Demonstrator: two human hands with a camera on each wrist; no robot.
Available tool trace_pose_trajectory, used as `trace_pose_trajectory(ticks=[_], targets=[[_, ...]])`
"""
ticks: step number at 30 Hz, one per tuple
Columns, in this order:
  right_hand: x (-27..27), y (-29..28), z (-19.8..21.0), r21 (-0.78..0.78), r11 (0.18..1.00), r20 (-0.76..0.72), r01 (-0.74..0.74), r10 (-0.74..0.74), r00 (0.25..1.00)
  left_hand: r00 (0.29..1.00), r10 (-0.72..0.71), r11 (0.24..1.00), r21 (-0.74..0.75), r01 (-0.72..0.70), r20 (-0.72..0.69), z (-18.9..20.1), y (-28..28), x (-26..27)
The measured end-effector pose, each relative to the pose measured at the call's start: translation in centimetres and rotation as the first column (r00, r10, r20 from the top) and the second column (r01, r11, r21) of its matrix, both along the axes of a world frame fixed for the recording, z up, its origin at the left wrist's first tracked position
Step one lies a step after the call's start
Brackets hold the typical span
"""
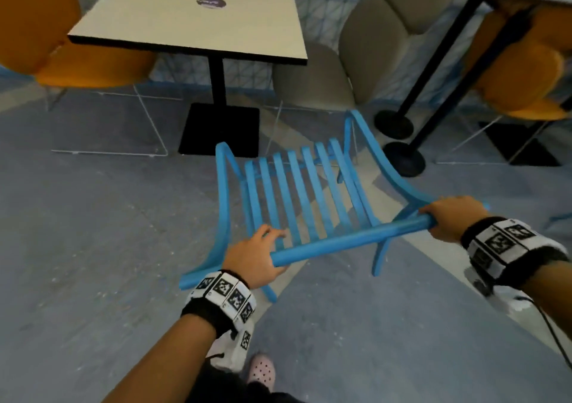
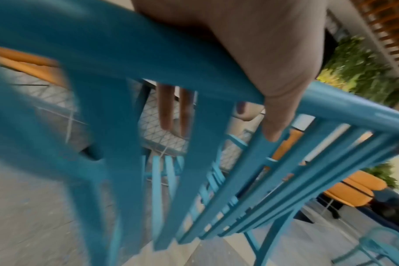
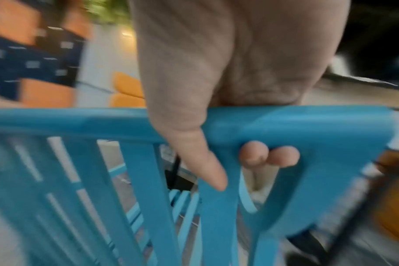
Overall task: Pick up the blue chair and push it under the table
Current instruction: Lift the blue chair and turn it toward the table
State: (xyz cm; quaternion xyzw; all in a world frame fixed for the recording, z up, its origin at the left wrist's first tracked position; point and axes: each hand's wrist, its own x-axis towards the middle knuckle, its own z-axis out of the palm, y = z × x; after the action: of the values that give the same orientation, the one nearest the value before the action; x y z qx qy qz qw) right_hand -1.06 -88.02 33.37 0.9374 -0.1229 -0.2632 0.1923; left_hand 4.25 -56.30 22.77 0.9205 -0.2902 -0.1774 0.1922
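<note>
On the grey floor [image 1: 93,248] short of the table [image 1: 192,22], my left hand [image 1: 257,257] and right hand [image 1: 448,217] both grip the blue chair [image 1: 297,192] by its top rail, fingers curled round.

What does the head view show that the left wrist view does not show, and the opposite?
Only the head view shows the table with its black base, the two black stanchion posts and the right hand gripping the top rail. Only the left wrist view shows green plants and the left fingers reaching past the rail behind the slats. Both show the blue chair, the left hand on its rail, and orange chairs.
</note>
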Motion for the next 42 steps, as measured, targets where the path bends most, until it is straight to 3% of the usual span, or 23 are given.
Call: trace_pose_trajectory(ticks=[3, 8, 13, 17, 22, 25, 29, 32, 36, 42], targets=[[-1.0, -5.5, -1.0, -0.004, 0.991, -0.012, 0.133, -0.133, 0.991, 0.998, -0.029, 0.980, 0.199, 0.019, 0.050, -1.4, 0.1, 0.9], [-3.1, -10.8, -3.7, 0.131, 0.945, -0.053, 0.300, -0.296, 0.954, 0.967, -0.241, 0.947, 0.237, 0.215, 0.087, -0.8, -4.2, 1.4], [-6.7, -13.7, -7.1, 0.237, 0.887, -0.098, 0.395, -0.383, 0.919, 0.946, -0.317, 0.921, 0.258, 0.292, 0.063, -0.2, -8.4, 1.2], [-7.1, -15.1, -7.9, 0.311, 0.886, -0.065, 0.344, -0.341, 0.938, 0.940, -0.306, 0.935, 0.234, 0.266, 0.152, -0.9, -9.2, 1.7], [-8.2, -15.4, -9.7, 0.306, 0.913, 0.105, 0.269, -0.313, 0.944, 0.959, -0.269, 0.930, 0.284, 0.235, 0.085, -1.5, -9.6, 1.3], [-8.8, -16.0, -11.0, 0.269, 0.957, 0.231, 0.109, -0.174, 0.957, 0.971, -0.226, 0.927, 0.323, 0.191, 0.075, -1.3, -9.9, 0.8], [-9.0, -16.3, -11.6, 0.371, 0.929, 0.290, -0.013, -0.102, 0.952, 0.976, -0.182, 0.930, 0.344, 0.131, 0.121, -0.7, -10.6, 0.3], [-9.2, -16.7, -11.8, 0.413, 0.904, 0.341, -0.108, -0.043, 0.939, 0.984, -0.095, 0.921, 0.389, 0.031, 0.148, -0.3, -11.6, -0.8], [-9.1, -17.5, -12.2, 0.444, 0.869, 0.439, -0.218, 0.002, 0.899, 0.975, 0.152, 0.935, 0.297, -0.195, 0.161, 0.1, -13.0, -2.1], [-10.6, -19.4, -12.9, 0.472, 0.809, 0.528, -0.350, 0.058, 0.847, 0.949, 0.267, 0.907, 0.287, -0.307, 0.170, 0.2, -13.8, -6.9]])
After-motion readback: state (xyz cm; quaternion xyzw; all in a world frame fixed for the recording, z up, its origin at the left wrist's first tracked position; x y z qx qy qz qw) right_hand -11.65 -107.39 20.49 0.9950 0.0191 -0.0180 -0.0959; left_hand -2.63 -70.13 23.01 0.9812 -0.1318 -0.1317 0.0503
